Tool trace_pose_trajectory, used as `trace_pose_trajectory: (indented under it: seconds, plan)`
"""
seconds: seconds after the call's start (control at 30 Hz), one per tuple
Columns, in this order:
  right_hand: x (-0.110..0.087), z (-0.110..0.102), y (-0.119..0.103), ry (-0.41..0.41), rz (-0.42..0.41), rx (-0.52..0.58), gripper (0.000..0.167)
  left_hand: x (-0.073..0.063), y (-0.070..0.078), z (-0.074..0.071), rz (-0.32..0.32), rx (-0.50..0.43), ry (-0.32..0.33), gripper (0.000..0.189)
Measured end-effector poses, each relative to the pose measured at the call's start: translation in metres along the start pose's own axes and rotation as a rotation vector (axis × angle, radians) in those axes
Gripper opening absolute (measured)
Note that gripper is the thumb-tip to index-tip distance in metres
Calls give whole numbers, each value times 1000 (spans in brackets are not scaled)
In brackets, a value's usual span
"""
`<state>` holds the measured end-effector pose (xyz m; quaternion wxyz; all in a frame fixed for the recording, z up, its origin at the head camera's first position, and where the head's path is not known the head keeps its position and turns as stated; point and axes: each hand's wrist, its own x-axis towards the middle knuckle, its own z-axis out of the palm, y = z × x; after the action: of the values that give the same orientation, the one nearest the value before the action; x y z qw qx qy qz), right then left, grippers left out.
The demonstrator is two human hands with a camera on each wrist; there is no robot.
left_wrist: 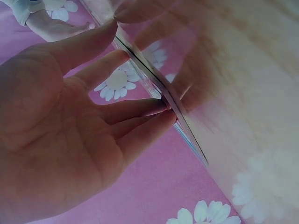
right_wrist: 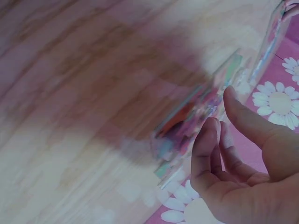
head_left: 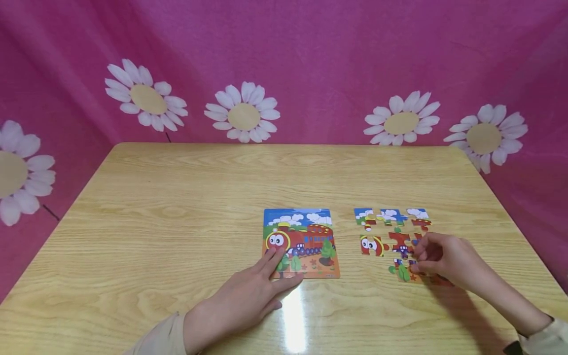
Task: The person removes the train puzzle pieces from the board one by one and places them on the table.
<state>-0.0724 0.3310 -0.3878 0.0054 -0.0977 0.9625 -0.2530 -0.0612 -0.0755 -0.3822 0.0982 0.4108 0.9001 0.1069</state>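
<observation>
A flat square picture board [head_left: 310,231] with a red cartoon train lies on the table. My left hand [head_left: 248,295] rests on its lower left part, fingers stretched out; in the left wrist view the fingertips [left_wrist: 170,115] meet the board's edge. To the right lie several jigsaw pieces [head_left: 373,245] with the same train picture, in loose rows with gaps between them. Over the right side of these rows, my right hand [head_left: 445,254] bends its thumb and fingers around a puzzle piece [head_left: 417,238], partly hiding it. A piece [head_left: 441,281] shows beneath this hand.
The glossy wooden table [head_left: 186,197] reflects a bright light streak near its front. Behind and beside it hangs a pink cloth [head_left: 310,54] with large white daisies. Top-row sky pieces [head_left: 392,216] lie beyond the right hand.
</observation>
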Motion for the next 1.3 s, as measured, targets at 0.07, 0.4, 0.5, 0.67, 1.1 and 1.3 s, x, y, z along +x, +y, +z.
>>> trace_pose_trajectory:
  seconds: [0.07, 0.4, 0.5, 0.67, 1.1, 1.3]
  plan:
    - [2, 1, -3, 29, -24, 20, 29, 0, 0, 0, 1, 1, 5, 53]
    - [28, 18, -45, -79, -93, 342, 18, -1, -1, 7, 45, 14, 111, 54]
    - [38, 29, -62, -120, -89, 425, 16, -2, -2, 10, 55, 14, 127, 55]
    - [56, 48, -89, -163, -100, 477, 13, -5, -3, 12, 65, 14, 121, 61]
    - [88, 92, -146, -370, -37, 502, 17, -15, -6, 7, -118, -46, -92, 63]
    - [95, 95, -161, -403, -15, 459, 12, -14, -6, 7, -110, -12, -91, 65]
